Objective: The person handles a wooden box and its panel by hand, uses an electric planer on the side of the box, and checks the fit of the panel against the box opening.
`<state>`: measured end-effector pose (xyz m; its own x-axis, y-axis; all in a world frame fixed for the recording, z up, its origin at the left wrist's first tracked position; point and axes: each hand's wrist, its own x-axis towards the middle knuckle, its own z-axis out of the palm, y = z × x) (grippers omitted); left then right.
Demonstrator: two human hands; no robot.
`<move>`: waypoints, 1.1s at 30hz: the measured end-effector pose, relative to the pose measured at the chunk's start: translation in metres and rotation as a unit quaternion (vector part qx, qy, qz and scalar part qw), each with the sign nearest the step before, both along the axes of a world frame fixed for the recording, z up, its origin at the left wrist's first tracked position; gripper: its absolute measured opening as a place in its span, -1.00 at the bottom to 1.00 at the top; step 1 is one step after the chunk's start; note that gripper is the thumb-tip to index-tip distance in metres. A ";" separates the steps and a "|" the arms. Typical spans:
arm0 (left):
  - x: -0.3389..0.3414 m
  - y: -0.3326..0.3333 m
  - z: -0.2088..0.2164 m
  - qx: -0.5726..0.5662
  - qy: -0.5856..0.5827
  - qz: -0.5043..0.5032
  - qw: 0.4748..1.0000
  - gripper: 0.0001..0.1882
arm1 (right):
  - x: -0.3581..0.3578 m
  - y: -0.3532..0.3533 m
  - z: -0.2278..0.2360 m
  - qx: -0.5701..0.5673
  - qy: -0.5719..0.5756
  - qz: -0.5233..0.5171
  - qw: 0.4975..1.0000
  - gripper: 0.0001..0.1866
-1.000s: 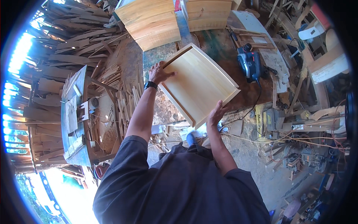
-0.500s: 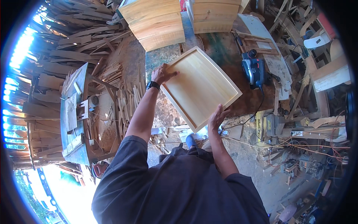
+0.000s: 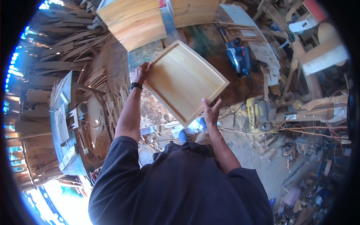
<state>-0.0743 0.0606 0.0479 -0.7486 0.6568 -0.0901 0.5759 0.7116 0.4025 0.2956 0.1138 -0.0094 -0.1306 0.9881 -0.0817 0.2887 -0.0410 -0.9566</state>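
A shallow square wooden tray with a raised rim is tilted cornerwise over the near part of the workbench, its inside facing up. My left hand, with a black watch at the wrist, is closed on its left rim. At the lower right edge, my right hand has its thumb over the rim and its fingers outside, gripping it. Whether the tray's underside touches the bench is hidden.
Two large wooden box-like pieces stand at the bench's far side. A blue-black power sander with a cord lies to the right. Scrap wood fills the left; a small side table stands nearer. Cords trail at right.
The whole scene has shifted left and up as my view turned. The tray has come slightly nearer me, and my right thumb now shows over its rim. Both hands stay on it.
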 end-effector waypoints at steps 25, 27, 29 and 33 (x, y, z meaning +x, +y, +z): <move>-0.019 -0.005 -0.033 0.081 0.022 0.012 0.996 -0.31 | -0.040 -0.013 -0.001 -0.025 0.058 -0.096 0.993 -0.14; -0.020 -0.011 -0.031 0.097 0.037 0.005 0.995 -0.33 | -0.044 -0.011 -0.002 0.024 0.042 -0.088 0.995 -0.21; 0.000 0.005 -0.014 0.048 -0.005 0.022 0.999 -0.33 | -0.033 -0.008 -0.009 0.052 0.024 -0.096 0.994 -0.25; -0.001 0.000 -0.014 0.053 0.014 0.029 0.998 -0.33 | -0.022 -0.006 -0.002 0.072 -0.011 -0.040 0.997 -0.26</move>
